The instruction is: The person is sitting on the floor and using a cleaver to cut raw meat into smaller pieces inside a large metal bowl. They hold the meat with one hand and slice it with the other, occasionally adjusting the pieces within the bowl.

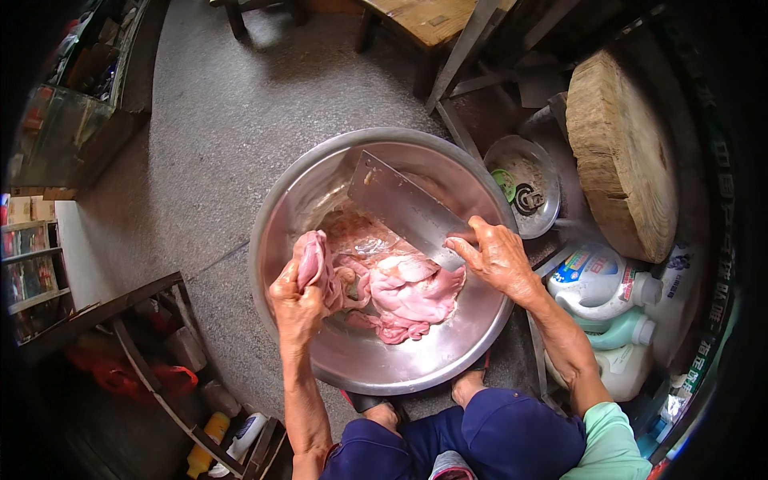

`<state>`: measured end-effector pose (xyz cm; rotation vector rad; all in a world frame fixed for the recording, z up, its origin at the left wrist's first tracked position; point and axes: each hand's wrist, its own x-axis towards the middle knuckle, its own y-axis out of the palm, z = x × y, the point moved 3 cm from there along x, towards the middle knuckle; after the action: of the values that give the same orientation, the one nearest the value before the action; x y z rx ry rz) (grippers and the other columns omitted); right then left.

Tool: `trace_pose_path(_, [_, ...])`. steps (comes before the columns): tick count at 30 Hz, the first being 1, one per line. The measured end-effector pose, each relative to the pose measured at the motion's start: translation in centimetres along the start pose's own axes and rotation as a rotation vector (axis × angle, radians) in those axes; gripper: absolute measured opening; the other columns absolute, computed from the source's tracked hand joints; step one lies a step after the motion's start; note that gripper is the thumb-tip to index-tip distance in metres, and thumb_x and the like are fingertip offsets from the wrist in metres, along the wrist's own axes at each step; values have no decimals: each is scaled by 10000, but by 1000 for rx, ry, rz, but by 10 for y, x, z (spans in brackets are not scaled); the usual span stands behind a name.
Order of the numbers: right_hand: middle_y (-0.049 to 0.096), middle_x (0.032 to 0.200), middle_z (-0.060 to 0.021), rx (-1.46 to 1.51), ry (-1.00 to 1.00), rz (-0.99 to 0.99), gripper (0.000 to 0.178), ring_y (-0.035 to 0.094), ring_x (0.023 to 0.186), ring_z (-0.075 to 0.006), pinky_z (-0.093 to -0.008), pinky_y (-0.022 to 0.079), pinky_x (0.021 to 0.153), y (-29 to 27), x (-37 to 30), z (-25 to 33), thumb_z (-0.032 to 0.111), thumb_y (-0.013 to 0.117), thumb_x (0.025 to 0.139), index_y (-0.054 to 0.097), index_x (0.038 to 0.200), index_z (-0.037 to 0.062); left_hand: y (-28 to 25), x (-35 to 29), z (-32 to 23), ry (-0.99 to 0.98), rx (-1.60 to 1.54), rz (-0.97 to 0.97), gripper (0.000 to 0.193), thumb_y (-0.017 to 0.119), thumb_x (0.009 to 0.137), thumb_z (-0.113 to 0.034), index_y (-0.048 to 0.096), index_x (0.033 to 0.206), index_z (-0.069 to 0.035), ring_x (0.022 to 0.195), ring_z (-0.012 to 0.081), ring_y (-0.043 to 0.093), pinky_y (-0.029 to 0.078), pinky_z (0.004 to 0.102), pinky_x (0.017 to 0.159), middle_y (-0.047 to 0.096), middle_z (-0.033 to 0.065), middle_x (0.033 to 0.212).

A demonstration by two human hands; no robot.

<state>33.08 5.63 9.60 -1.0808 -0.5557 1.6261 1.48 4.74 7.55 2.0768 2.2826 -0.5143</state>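
Cutting raw pink meat (400,292) in one large steel basin (276,240) on the floor.

Left hand (298,300) closed tight on a lifted fold of the meat at the basin's left; right hand (498,256) wrapped round the handle of one cleaver (404,206), blade slanting over the far side. Likely mid-trim; next stroke calls for keeping the fold taut, fingers clear. Also counted: one round wooden block (620,152), three plastic jugs (600,282), far right.

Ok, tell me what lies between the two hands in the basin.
Head view: between the left hand and right hand lies pink raw meat on the metal basin floor; the cleaver blade slants above it.
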Motion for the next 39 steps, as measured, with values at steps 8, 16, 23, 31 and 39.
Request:
trace_pose_path(8, [697, 765, -207, 84, -109, 30, 377, 675, 746, -419, -500, 511, 669, -9, 1, 9, 360, 702, 929, 569, 881, 10, 25, -27, 30, 591, 800, -108, 281, 811, 678, -84, 627, 890, -101, 790, 312, 616, 520, 418, 653, 552, 102, 936])
trace_pose_path(16, [751, 971, -177, 331, -118, 491, 369, 727, 907, -343, -406, 550, 794, -19, -1, 44, 321, 699, 939, 685, 1121, 1, 18, -31, 25, 879, 578, -120, 260, 782, 563, -36, 569, 711, -49, 690, 261, 531, 474, 377, 582, 505, 75, 839])
trace_pose_path(23, [754, 972, -188, 357, -74, 539, 442, 740, 910, -321, -389, 547, 795, -3, 9, 14, 377, 702, 932, 688, 1156, -3, 4, -21, 20, 891, 580, -194, 281, 737, 493, -116, 503, 645, -86, 700, 260, 549, 455, 365, 566, 463, 48, 752])
trace_pose_path(31, [760, 1003, -174, 304, 20, 315, 421, 742, 957, -271, -369, 547, 833, -13, 17, -1, 357, 698, 944, 691, 1175, 5, 7, -10, 21, 960, 529, -220, 298, 757, 523, -29, 503, 675, -65, 820, 285, 575, 529, 411, 663, 484, 87, 979])
trace_pose_path(39, [751, 1040, -185, 476, -111, 434, 453, 743, 937, -300, -394, 555, 804, -9, 4, 23, 342, 697, 946, 637, 1271, 33, 12, -10, 23, 1011, 674, -99, 283, 730, 504, -49, 524, 685, -114, 798, 279, 570, 494, 365, 591, 457, 57, 898])
